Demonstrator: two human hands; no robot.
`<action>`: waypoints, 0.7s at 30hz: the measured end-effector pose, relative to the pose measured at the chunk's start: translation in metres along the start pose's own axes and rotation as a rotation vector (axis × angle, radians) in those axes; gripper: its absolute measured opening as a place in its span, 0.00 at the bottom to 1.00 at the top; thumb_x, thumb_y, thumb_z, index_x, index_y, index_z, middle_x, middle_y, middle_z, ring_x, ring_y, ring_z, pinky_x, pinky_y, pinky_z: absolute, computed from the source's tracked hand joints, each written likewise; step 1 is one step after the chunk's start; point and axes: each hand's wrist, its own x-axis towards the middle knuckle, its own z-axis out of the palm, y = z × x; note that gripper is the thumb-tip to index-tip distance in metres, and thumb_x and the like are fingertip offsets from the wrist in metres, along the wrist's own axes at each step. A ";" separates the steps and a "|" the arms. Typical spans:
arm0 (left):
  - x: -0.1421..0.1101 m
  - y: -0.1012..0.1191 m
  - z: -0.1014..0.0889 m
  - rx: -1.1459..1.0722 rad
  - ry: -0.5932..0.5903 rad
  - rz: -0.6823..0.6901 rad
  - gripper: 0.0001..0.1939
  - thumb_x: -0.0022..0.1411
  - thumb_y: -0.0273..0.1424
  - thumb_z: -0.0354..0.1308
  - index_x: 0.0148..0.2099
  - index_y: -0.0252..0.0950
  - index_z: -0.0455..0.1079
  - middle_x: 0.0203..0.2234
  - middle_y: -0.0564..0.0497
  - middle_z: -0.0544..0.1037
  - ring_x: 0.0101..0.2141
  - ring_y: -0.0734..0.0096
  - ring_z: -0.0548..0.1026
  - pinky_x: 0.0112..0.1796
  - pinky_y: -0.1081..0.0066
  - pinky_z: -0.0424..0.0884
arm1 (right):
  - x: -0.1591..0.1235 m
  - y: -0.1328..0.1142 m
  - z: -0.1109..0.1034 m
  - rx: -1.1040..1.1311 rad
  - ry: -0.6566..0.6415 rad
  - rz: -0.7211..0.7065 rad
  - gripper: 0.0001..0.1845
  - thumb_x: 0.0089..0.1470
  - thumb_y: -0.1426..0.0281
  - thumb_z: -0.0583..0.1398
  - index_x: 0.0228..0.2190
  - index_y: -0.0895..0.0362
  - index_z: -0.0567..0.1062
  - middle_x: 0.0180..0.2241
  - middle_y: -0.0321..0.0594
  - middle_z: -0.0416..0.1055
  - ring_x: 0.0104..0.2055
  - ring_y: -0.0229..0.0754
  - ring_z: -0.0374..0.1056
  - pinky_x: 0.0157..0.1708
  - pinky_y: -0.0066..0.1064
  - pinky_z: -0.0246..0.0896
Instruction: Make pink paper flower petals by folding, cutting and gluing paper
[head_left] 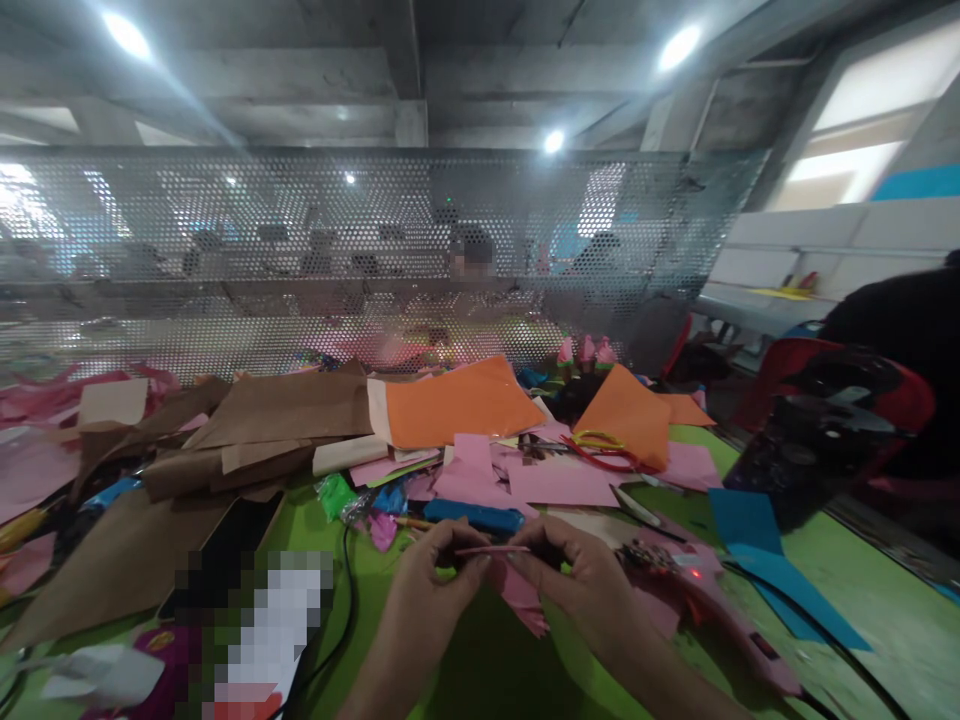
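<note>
Between my two hands is a small piece of pink paper (517,592), its upper edge level and its lower part hanging down with a fringed end. My left hand (439,572) pinches the left end of that edge between thumb and fingers. The right end is pinched by my right hand (574,568) in the same way. Just beyond my fingers lies a blue tool or pen-like object (474,516). To the right of my right hand rests a pink glue gun (724,605) with a small red light glowing on it.
Orange paper (457,405), brown paper (289,405) and pink sheets (562,480) pile up across the green table (885,560). Scissors with red and yellow handles (611,450) lie among them. Blue paper (795,590) and a black cable (832,630) are at right. A perforated metal screen (300,230) stands behind.
</note>
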 end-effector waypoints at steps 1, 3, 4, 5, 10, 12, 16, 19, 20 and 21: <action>0.000 0.000 0.000 0.005 0.003 -0.001 0.03 0.55 0.28 0.59 0.33 0.36 0.74 0.29 0.51 0.78 0.33 0.67 0.74 0.36 0.72 0.67 | -0.001 0.000 0.000 -0.002 -0.002 0.000 0.09 0.52 0.64 0.61 0.28 0.57 0.75 0.25 0.36 0.70 0.29 0.41 0.66 0.28 0.29 0.58; 0.000 0.001 0.001 0.000 0.013 -0.011 0.03 0.55 0.29 0.59 0.32 0.36 0.74 0.28 0.51 0.78 0.33 0.67 0.74 0.35 0.72 0.67 | -0.001 -0.001 0.000 -0.007 -0.003 0.000 0.09 0.52 0.64 0.61 0.28 0.57 0.75 0.26 0.36 0.71 0.29 0.41 0.66 0.29 0.29 0.58; 0.000 0.001 0.001 -0.011 0.017 -0.019 0.03 0.55 0.29 0.59 0.32 0.36 0.74 0.28 0.51 0.78 0.32 0.67 0.74 0.35 0.72 0.68 | -0.002 -0.001 0.000 -0.009 0.000 0.001 0.09 0.52 0.64 0.62 0.28 0.57 0.74 0.25 0.36 0.71 0.29 0.41 0.66 0.29 0.29 0.58; -0.001 0.000 0.001 -0.022 0.018 -0.028 0.03 0.55 0.29 0.60 0.32 0.36 0.74 0.28 0.51 0.77 0.32 0.67 0.74 0.35 0.72 0.68 | -0.002 -0.001 0.000 -0.011 0.006 0.000 0.09 0.52 0.64 0.62 0.27 0.57 0.74 0.25 0.36 0.71 0.29 0.41 0.66 0.29 0.29 0.58; 0.000 -0.005 0.000 -0.046 0.010 -0.019 0.04 0.55 0.30 0.60 0.32 0.36 0.74 0.29 0.49 0.79 0.33 0.65 0.75 0.36 0.70 0.69 | 0.000 -0.002 0.001 0.007 0.011 0.002 0.09 0.51 0.63 0.62 0.27 0.57 0.75 0.26 0.36 0.72 0.30 0.42 0.67 0.30 0.30 0.60; 0.001 -0.008 0.000 -0.059 0.021 -0.018 0.05 0.55 0.31 0.61 0.33 0.35 0.75 0.29 0.48 0.79 0.34 0.63 0.76 0.37 0.69 0.69 | 0.000 -0.001 0.000 0.045 -0.010 0.023 0.10 0.51 0.62 0.63 0.29 0.57 0.76 0.28 0.38 0.73 0.32 0.43 0.68 0.32 0.31 0.61; 0.002 -0.012 0.002 -0.166 0.076 -0.037 0.07 0.53 0.34 0.63 0.32 0.35 0.75 0.28 0.46 0.80 0.35 0.61 0.77 0.37 0.67 0.71 | 0.001 0.002 0.000 0.189 -0.041 0.087 0.14 0.49 0.59 0.65 0.31 0.57 0.76 0.28 0.36 0.72 0.31 0.41 0.67 0.32 0.30 0.60; 0.002 -0.011 0.004 -0.226 0.093 -0.051 0.09 0.52 0.36 0.64 0.31 0.35 0.75 0.28 0.46 0.80 0.37 0.60 0.77 0.38 0.66 0.71 | 0.002 0.002 0.001 0.306 -0.055 0.149 0.16 0.46 0.58 0.67 0.29 0.57 0.75 0.24 0.33 0.69 0.27 0.38 0.64 0.28 0.28 0.59; 0.002 -0.011 0.004 -0.232 0.088 -0.057 0.09 0.51 0.35 0.65 0.31 0.35 0.75 0.28 0.46 0.81 0.39 0.58 0.77 0.40 0.65 0.71 | 0.002 0.001 0.001 0.331 -0.057 0.164 0.16 0.45 0.58 0.68 0.28 0.58 0.75 0.24 0.33 0.69 0.26 0.37 0.64 0.28 0.28 0.58; 0.002 -0.011 0.004 -0.233 0.085 -0.061 0.08 0.51 0.35 0.65 0.31 0.35 0.75 0.28 0.46 0.81 0.41 0.56 0.77 0.41 0.64 0.70 | 0.002 0.001 0.001 0.347 -0.052 0.173 0.17 0.44 0.57 0.68 0.28 0.58 0.75 0.24 0.33 0.69 0.26 0.37 0.63 0.27 0.28 0.58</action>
